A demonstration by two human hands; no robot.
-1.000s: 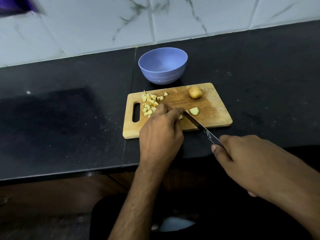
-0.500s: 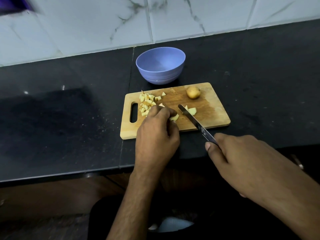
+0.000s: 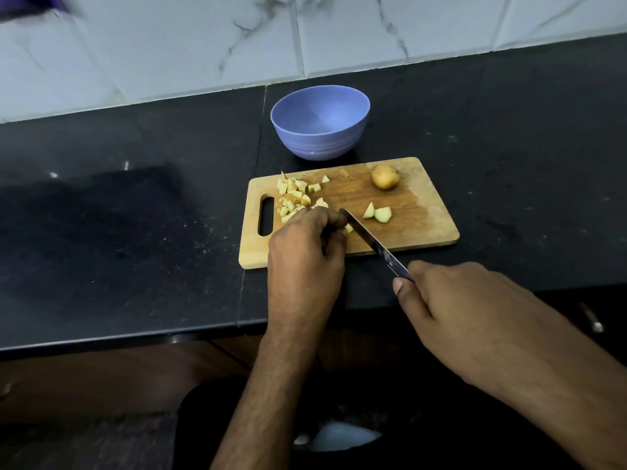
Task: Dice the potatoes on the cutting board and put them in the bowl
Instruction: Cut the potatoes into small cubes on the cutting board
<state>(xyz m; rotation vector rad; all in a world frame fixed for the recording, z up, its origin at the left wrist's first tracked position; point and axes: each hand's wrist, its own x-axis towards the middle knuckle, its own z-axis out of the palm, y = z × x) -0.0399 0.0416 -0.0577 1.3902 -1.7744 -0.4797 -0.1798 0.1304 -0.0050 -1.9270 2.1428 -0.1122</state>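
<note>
Gripping a knife, right hand, left hand pinching a potato piece on cutting board, diced pile beside, empty bowl behind.

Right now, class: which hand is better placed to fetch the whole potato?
Left hand: it only steadies a small piece, while the right hand grips the knife. The whole potato lies across the blade, though.

No legible text or labels

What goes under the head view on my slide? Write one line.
Left hand steadies a potato piece while the right hand slices with a knife on the cutting board; the bowl waits empty.
</note>
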